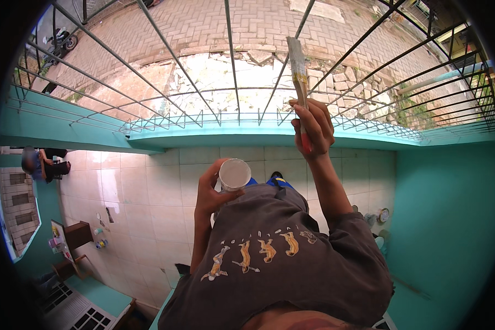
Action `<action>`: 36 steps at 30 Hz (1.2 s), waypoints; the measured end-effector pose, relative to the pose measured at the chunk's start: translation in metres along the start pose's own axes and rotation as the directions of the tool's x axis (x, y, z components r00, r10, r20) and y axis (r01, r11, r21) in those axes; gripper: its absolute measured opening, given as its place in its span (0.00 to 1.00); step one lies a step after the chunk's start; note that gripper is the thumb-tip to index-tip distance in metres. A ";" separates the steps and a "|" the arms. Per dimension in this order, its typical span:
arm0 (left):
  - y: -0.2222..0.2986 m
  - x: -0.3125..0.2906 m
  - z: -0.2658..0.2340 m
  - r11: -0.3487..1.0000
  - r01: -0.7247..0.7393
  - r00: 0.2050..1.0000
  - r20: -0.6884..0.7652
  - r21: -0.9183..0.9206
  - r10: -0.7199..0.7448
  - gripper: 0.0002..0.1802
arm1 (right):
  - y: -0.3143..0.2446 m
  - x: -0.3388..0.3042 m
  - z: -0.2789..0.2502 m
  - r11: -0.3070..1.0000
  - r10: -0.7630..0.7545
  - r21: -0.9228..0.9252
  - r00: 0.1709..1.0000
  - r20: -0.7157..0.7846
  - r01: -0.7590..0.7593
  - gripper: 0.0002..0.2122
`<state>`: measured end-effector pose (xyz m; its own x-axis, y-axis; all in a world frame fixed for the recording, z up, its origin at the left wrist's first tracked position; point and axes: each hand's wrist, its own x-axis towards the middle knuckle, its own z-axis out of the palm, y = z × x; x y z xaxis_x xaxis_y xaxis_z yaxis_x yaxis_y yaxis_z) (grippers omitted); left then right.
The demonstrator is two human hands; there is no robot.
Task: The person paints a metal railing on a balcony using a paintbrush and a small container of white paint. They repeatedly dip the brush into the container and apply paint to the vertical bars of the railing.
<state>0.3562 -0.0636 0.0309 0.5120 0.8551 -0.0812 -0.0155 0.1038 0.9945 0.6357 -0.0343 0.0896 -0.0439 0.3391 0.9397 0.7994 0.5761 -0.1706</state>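
Note:
My right hand (314, 126) is closed round the handle of a paintbrush (297, 63), raised in front of the metal window bars. Its grey, worn bristle end points up and away from me, and the red end of the handle shows below my fingers. In the picture the bristles overlap one dark bar (283, 71); whether they touch it I cannot tell. Low in front of my shirt, my left hand (208, 190) wraps round a cup (235, 175) holding something whitish. The cup's mouth faces up.
A turquoise ledge (269, 137) runs below the bars, with paving beyond. To the right rises a turquoise wall (451, 214). Small tools (109, 215) lie on the tiled floor (159, 209) at left, near a brown stool (78, 235). A person (38, 164) sits at far left.

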 end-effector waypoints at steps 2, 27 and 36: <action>-0.003 0.001 -0.001 1.000 -0.002 1.000 -0.004 -0.006 0.002 0.37 | 0.001 0.018 -0.003 1.000 -0.003 -0.016 0.998 -0.064 0.002 0.24; -0.002 -0.002 -0.002 1.000 -0.011 1.000 -0.028 -0.006 0.011 0.37 | 0.031 0.070 -0.053 0.940 0.227 0.278 0.970 -0.080 -0.197 0.15; -0.007 0.003 0.002 1.000 -0.029 1.000 0.005 0.007 0.029 0.38 | 0.046 0.088 -0.068 0.888 0.228 0.350 0.947 0.228 -0.298 0.12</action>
<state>0.3598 -0.0631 0.0240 0.5154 0.8554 -0.0518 -0.0248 0.0753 0.9969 0.7093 -0.0282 0.1840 0.0047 0.6218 0.7831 0.5128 0.6709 -0.5357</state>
